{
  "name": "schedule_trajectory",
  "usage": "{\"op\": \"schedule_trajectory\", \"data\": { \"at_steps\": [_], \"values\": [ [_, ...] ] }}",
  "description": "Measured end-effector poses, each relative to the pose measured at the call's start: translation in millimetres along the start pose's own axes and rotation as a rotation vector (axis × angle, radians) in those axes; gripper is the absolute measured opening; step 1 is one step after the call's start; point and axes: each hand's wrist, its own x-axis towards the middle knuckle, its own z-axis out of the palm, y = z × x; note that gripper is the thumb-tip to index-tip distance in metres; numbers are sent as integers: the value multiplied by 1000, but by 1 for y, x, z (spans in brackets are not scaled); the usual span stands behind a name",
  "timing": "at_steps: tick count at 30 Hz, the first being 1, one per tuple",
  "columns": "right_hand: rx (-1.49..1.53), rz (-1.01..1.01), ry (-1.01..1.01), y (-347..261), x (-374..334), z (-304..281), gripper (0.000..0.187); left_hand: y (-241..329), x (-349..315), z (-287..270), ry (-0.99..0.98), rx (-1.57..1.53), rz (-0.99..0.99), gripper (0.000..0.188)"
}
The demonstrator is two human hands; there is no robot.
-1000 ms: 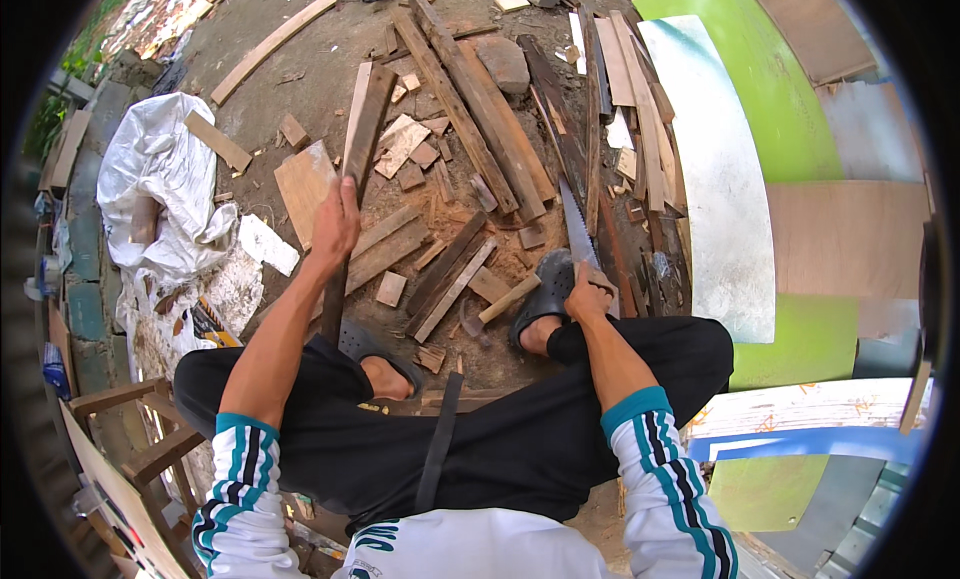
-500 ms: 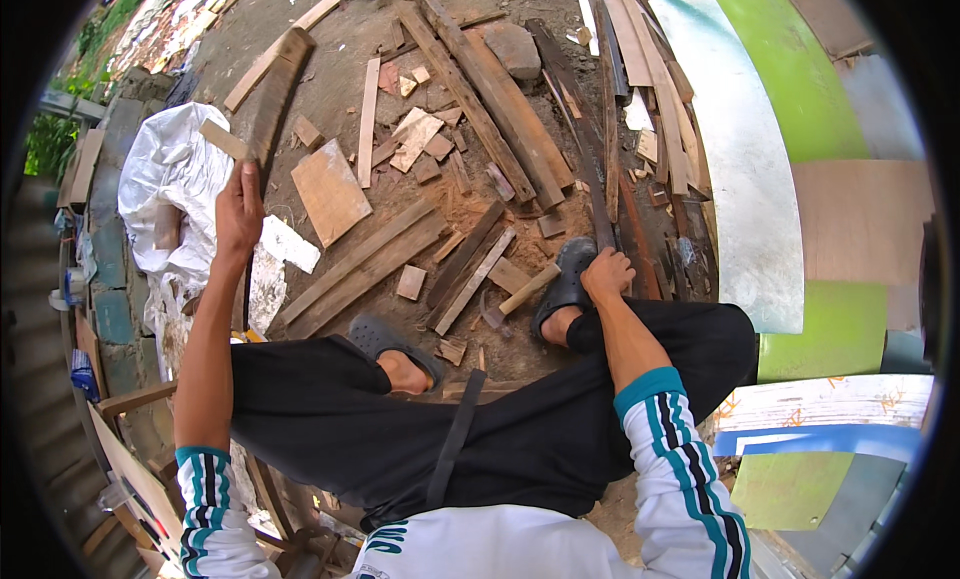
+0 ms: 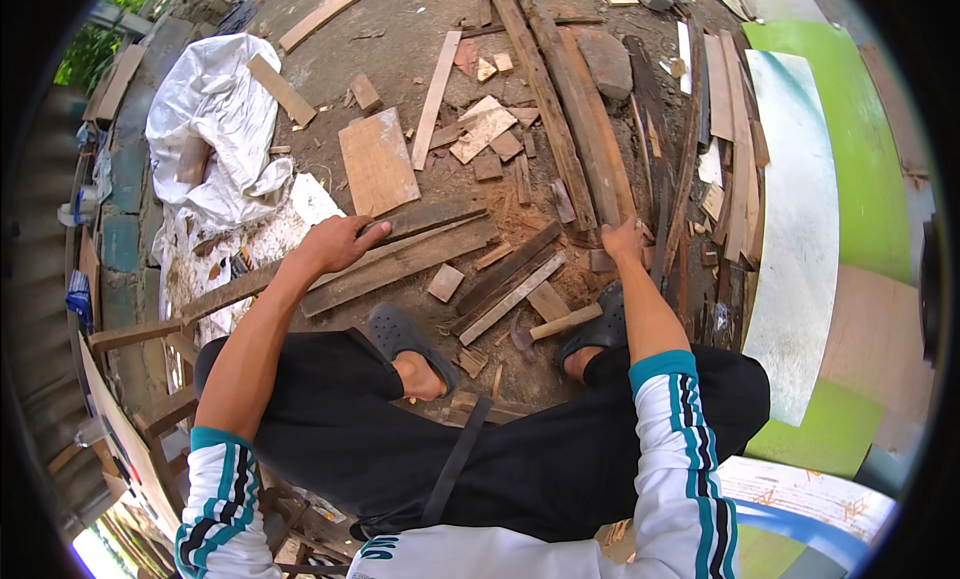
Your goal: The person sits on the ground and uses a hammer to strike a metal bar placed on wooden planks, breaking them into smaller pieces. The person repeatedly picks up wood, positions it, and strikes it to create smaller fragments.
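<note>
I sit low over a pile of scrap wood on bare ground. My left hand (image 3: 335, 244) grips a long dark plank (image 3: 420, 224) that lies slanted across other planks in front of my left foot. My right hand (image 3: 622, 241) is closed on the near end of a long dark hand saw (image 3: 655, 169), whose blade points away from me among the boards. A hammer with a wooden handle (image 3: 560, 322) lies on the ground between my dark clogs (image 3: 398, 331), close to the right one.
Short offcuts (image 3: 445, 282) and long planks (image 3: 575, 119) litter the ground ahead. A flat brown board (image 3: 378, 164) lies beyond my left hand. A white sack (image 3: 215, 119) is at the left. Green and white panels (image 3: 800, 209) lie at the right.
My left hand swung a long plank out to the far left, then brought it back and laid it across the planks in front. The right hand stayed on the saw.
</note>
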Motion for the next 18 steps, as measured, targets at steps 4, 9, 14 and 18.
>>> {"op": "schedule_trajectory", "data": {
  "at_steps": [4,9,14,18],
  "values": [
    [-142,-64,-179,22,48,10,84,-9,11,4,-85,-58,-25,78],
    [-283,-113,-145,24,51,16,88,-11,10,-4,-42,-163,-52,67],
    [-338,-209,-337,-2,45,-34,88,-44,13,8,-16,-226,-121,84],
    [-47,-169,-315,-20,13,-66,80,-48,6,1,-19,-242,-148,85]
  ]
}}
